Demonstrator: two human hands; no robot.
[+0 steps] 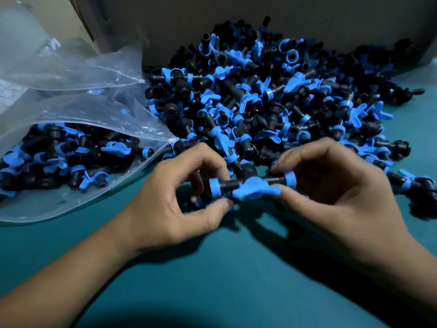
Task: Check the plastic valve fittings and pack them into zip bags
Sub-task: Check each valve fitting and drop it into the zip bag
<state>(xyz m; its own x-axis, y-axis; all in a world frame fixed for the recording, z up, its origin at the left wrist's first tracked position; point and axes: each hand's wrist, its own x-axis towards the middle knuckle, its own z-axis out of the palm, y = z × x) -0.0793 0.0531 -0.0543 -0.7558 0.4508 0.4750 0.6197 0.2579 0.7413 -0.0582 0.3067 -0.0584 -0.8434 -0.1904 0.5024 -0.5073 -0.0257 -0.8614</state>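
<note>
A black valve fitting with blue end rings and a blue butterfly handle (pixel 253 185) is held level just above the table, between both hands. My left hand (pixel 179 200) pinches its left end with thumb and curled fingers. My right hand (pixel 331 188) pinches the right end and the handle's tip. A big heap of the same black and blue fittings (pixel 272 98) lies behind the hands. On the left lies an open clear zip bag (pixel 78 185) holding several fittings, its mouth toward the heap.
The table top (pixel 212 280) is teal. More clear bags (pixel 59 65) lie behind the filled one at the far left. A cardboard wall (pixel 260 10) stands behind the heap. A few stray fittings (pixel 416 185) lie at the right edge.
</note>
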